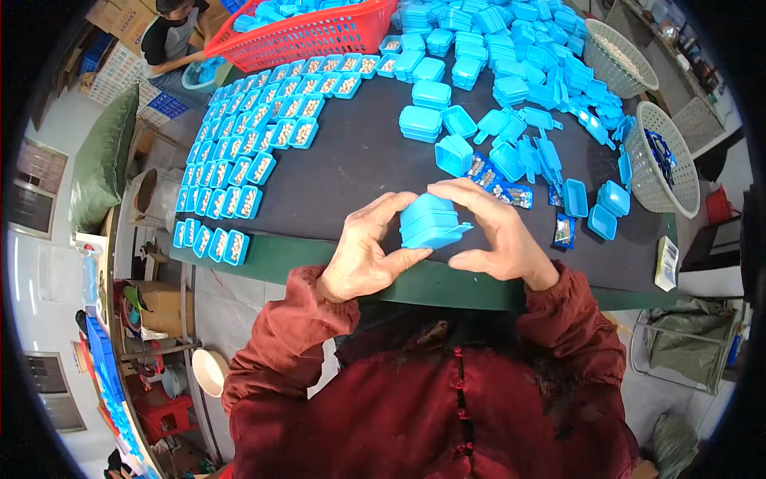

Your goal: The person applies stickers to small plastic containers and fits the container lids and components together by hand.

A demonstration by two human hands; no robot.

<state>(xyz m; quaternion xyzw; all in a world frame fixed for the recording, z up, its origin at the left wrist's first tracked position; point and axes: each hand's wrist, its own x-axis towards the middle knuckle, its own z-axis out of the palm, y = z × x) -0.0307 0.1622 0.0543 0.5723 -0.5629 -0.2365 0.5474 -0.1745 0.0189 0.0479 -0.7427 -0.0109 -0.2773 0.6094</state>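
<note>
Between my two hands is a small stack of light-blue plastic boxes (427, 222), raised above the table's near edge. My left hand (363, 247) is closed around the stack's left side, its thumb along the bottom edge. Curled about the right side, my right hand (503, 235) has its fingertips at the far upper edge; its thumb stands apart from the boxes. A tab sticks out at the stack's right. Just beyond my right hand lie open blue boxes (454, 156) and dark-blue printed packets (511, 191).
Rows of filled blue boxes (262, 168) cover the table's left side. A red basket (319, 40) stands behind them. Blue boxes pile up (527, 48) at the far right, beside two pale baskets (666, 180). Another person (171, 48) sits at the far left.
</note>
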